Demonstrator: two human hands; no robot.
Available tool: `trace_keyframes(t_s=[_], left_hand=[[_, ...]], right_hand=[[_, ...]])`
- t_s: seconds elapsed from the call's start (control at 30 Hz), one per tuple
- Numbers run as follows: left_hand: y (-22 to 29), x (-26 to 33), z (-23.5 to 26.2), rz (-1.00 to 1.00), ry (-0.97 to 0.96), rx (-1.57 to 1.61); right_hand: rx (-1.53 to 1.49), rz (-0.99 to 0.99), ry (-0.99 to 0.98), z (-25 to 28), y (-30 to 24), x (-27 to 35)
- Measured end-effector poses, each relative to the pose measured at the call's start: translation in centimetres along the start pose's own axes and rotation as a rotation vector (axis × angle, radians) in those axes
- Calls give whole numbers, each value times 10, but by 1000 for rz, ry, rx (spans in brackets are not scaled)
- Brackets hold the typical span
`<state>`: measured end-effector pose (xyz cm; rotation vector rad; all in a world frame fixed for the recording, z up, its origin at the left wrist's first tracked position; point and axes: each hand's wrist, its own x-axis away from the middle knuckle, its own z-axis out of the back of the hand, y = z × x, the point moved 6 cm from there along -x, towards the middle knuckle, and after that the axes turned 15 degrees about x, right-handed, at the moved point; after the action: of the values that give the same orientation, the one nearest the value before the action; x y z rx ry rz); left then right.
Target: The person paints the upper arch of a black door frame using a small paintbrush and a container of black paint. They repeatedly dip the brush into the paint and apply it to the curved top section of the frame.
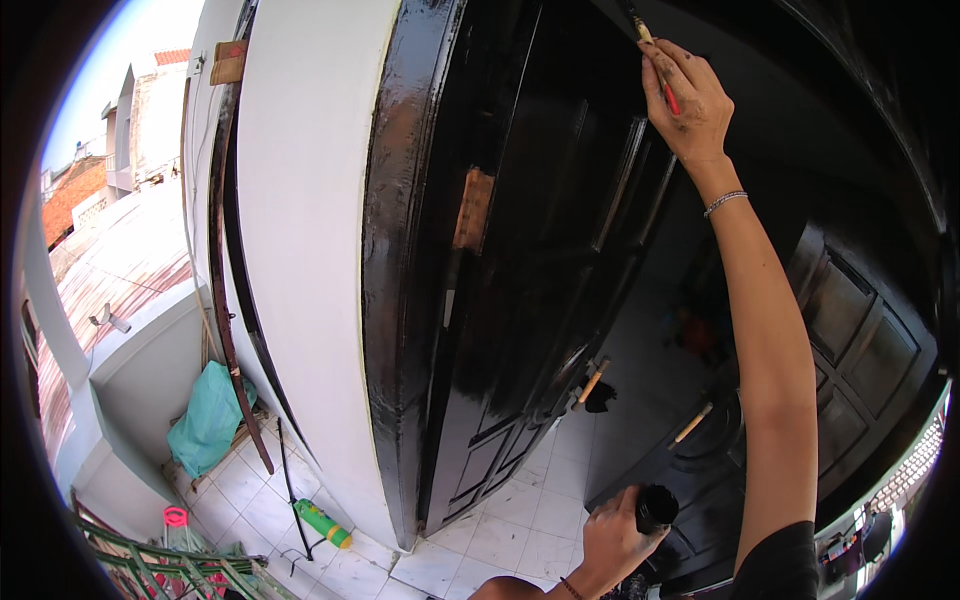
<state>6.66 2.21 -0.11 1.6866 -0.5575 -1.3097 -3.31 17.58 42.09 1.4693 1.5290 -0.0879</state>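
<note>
My right hand (pixel 692 105) is raised high at the top right, closed round a slim paintbrush (pixel 643 32) with a pale and red handle. Its tip points up toward the dark upper edge of the door, and its bristles are hard to make out. Dark smears mark the fingers. Low in the view, my left hand (pixel 610 532) grips a small cup of black paint (pixel 657 507). Between the hands and the wall stands a panelled door (pixel 540 220), glossy black over most of its face. Beside it the door frame (pixel 400 240) is shiny black too.
A white wall (pixel 300 200) adjoins the frame. Another dark door leaf (pixel 690 455) with a pale handle stands at right. On the tiled floor (pixel 440 565) are a green sprayer bottle (pixel 322 524) and a teal sack (pixel 210 420). Green metal bars (pixel 170 560) edge the lower left.
</note>
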Motion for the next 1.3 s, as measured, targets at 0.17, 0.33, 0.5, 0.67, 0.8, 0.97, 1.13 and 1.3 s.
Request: trace_keyframes(t_s=[0.17,0.33,0.5,0.67,0.8,0.97,1.13,1.3], left_hand=[[1,1,1,-10,9,5],[0,0,4,2,15,17],[3,1,3,4,11,7],[3,2,3,-12,4,21],[3,3,4,-5,-4,11],[5,4,6,-12,0,20],[7,5,1,-9,-18,21],[4,6,0,4,-16,35]], right_hand=[[-23,115,-48,-15,-17,-24],[11,99,-61,-16,-6,-32],[-18,134,-90,-6,-10,-23],[-57,215,-107,-4,-25,-53],[30,256,-107,-8,-16,-57],[27,252,-183,-4,-18,-42],[35,344,-144,-7,-26,-61],[35,314,-278,-6,-26,-68]])
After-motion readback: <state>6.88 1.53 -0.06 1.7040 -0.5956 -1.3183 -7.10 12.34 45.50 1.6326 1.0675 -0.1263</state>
